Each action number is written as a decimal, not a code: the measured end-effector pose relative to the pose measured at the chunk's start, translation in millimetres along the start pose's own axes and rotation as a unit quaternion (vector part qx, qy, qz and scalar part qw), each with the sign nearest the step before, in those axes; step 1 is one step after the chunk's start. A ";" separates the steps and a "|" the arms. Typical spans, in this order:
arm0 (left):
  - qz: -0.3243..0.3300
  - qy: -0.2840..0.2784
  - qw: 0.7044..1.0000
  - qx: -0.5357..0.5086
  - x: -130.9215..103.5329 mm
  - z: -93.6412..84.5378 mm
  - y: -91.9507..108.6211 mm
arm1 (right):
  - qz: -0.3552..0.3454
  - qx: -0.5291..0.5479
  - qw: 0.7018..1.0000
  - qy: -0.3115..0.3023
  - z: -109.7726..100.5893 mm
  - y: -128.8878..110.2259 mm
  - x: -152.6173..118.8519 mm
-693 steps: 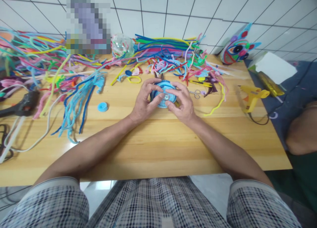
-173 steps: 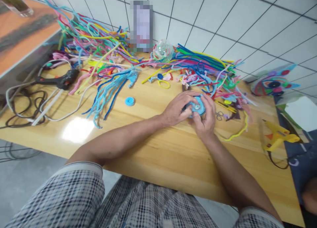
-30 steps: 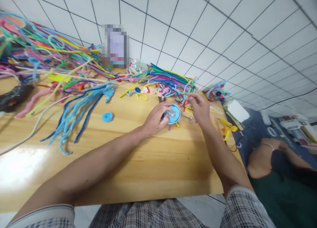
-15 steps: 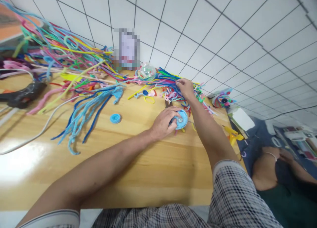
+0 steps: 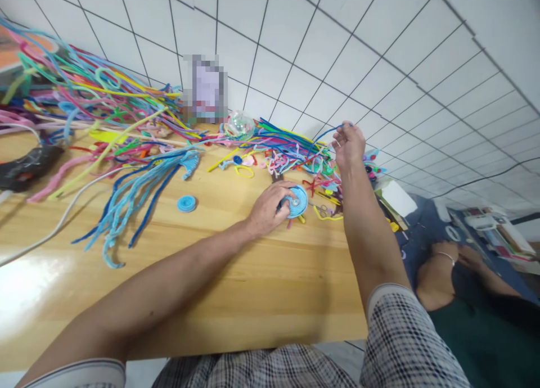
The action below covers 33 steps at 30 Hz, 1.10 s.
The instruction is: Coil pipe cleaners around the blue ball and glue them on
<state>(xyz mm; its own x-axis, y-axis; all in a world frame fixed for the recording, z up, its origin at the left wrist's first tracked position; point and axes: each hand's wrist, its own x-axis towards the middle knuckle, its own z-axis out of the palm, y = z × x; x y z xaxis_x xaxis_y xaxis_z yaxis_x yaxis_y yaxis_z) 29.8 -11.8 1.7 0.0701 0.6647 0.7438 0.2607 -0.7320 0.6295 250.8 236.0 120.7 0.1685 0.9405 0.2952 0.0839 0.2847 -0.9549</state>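
Observation:
My left hand (image 5: 270, 208) grips a light blue coiled disc (image 5: 298, 201), apparently wound from pipe cleaners, above the wooden table. Raised near the tiled wall, my right hand (image 5: 351, 145) pinches the end of a dark blue pipe cleaner (image 5: 325, 134), whose other end still lies in the pile. Below that hand is a heap of mixed pipe cleaners (image 5: 287, 132) and cut scraps. A smaller light blue coil (image 5: 186, 203) rests flat to the left of my left hand. Farther left lies a bundle of light and dark blue pipe cleaners (image 5: 139, 191).
A large tangle of coloured pipe cleaners (image 5: 109, 90) fills the back left. Nearby are a black glue gun (image 5: 29, 166) with a white cord and a clear ball (image 5: 239, 125). Scissors (image 5: 321, 210) lie right of the disc. Another person's arm (image 5: 436, 275) is at the right.
My right hand has risen and moved right from the pile, drawing up a dark blue pipe cleaner. My left hand keeps its hold on the disc while the view shifts slightly.

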 end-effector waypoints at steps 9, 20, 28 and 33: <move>0.003 0.002 1.000 0.008 0.3 -1.3 2.3 | -0.042 -0.072 0.995 0.058 -16.1 -39.1 -4.3; -0.010 -0.011 1.000 0.010 1.0 -3.6 3.3 | -0.075 -0.051 0.989 0.117 -24.6 -74.4 -11.3; -0.003 -0.008 1.000 0.012 0.7 -3.8 3.1 | -0.091 -0.070 0.982 0.150 -33.5 -93.0 -10.3; -0.001 -0.007 1.000 0.009 0.6 -3.1 1.5 | -0.127 -0.132 0.969 0.166 -45.1 -97.9 1.5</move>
<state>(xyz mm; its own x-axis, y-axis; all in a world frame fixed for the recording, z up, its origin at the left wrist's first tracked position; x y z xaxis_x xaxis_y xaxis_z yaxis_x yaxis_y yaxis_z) 27.3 -12.9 3.9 0.0832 0.6688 0.7388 0.2773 -0.7276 0.6274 287.2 201.2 216.0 0.4125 0.7221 0.5554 0.4059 0.4001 -0.8217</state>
